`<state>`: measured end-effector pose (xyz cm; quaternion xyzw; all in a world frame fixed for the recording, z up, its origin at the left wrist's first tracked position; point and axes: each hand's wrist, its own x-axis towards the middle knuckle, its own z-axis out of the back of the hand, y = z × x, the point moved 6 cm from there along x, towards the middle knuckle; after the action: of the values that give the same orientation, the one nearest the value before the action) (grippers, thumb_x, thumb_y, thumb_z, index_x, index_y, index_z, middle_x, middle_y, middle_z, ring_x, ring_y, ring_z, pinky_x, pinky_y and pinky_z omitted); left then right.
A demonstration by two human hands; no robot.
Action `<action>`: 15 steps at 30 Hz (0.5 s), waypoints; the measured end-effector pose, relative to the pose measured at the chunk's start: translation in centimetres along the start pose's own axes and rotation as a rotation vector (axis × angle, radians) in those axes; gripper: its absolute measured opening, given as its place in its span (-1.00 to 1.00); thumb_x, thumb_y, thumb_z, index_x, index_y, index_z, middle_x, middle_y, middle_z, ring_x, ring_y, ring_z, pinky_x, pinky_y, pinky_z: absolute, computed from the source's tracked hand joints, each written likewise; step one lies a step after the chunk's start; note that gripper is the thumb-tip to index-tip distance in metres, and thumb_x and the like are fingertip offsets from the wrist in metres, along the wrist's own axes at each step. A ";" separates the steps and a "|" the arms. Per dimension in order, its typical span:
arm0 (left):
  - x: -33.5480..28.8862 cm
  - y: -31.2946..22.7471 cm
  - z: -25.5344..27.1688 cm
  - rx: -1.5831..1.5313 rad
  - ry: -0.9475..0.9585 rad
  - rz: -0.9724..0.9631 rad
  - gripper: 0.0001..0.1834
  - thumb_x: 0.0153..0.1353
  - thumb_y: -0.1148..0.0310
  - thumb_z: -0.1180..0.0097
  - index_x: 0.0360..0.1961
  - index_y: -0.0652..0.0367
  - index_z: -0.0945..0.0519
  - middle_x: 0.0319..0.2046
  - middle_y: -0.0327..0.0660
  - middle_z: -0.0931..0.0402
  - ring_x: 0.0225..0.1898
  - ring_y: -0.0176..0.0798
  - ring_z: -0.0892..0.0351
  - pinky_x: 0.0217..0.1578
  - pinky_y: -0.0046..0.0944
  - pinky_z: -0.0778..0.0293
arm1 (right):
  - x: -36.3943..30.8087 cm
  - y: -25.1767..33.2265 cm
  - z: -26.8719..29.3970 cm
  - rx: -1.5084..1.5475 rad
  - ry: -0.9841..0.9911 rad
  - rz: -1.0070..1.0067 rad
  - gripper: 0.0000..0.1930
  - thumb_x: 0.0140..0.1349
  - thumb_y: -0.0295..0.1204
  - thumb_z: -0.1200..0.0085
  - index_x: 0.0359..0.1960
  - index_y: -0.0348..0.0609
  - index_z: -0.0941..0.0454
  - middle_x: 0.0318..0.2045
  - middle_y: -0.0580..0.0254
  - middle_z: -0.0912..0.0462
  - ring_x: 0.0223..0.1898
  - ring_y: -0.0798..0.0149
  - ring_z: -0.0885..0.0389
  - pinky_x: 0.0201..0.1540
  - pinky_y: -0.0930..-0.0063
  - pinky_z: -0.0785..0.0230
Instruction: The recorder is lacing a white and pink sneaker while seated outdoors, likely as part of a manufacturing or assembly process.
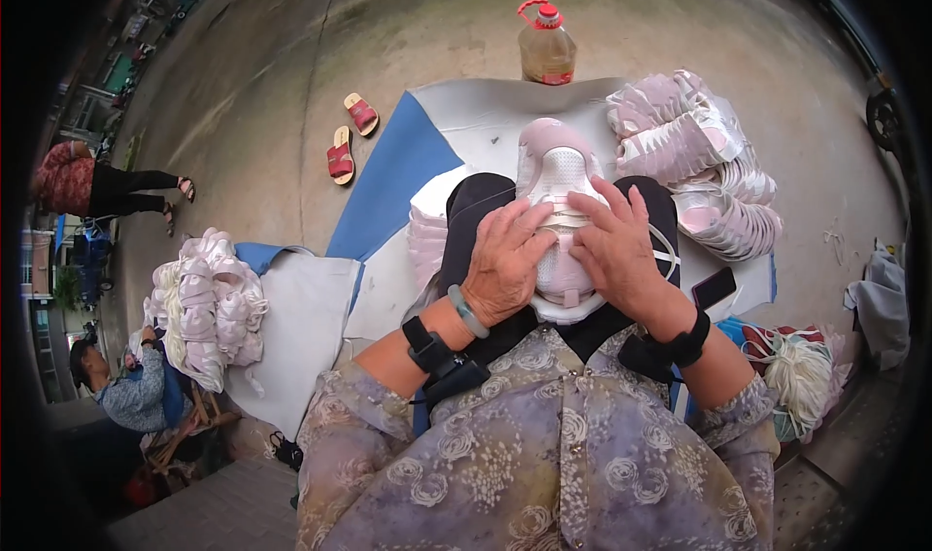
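Observation:
A pink and white shoe upper (pixel 563 169) rests on my lap between my knees, with its white mesh part uppermost. My left hand (pixel 507 258) grips its left side, fingers bent in toward the middle. On the other side my right hand (pixel 615 250) has its thumb and bent fingers pinched at the lacing, while its outer fingers are raised. White lace strands cross the upper between my fingertips. A loop of white shoelace (pixel 668 250) hangs out to the right of my right hand. The exact grip of the fingertips is partly hidden.
Stacked pink and white uppers (pixel 694 143) lie at right, another pile (pixel 209 303) at left. A bundle of white laces (pixel 801 381) and a phone (pixel 715 287) are on my right. Beyond stand a red-capped jug (pixel 548 51) and red sandals (pixel 341 156). Two other people are at left.

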<state>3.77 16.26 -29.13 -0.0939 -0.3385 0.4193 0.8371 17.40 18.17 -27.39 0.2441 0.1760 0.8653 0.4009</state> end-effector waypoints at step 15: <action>1.0 0.8 -1.4 -0.293 0.038 0.252 -0.89 0.03 0.48 -0.06 -0.38 0.23 -0.47 0.09 0.07 -0.31 0.11 0.10 -0.29 0.12 -0.11 -0.15 | -0.8 -0.8 -0.7 -0.059 -0.092 -0.046 -0.92 -0.10 -0.57 -0.01 -0.52 -0.18 -0.39 0.07 -0.02 -0.33 0.24 -0.14 -0.13 0.20 -0.27 0.18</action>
<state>4.57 17.70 -30.12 -0.2645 -0.3655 0.4650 0.7617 17.93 18.01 -28.60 0.2677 0.1374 0.8484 0.4355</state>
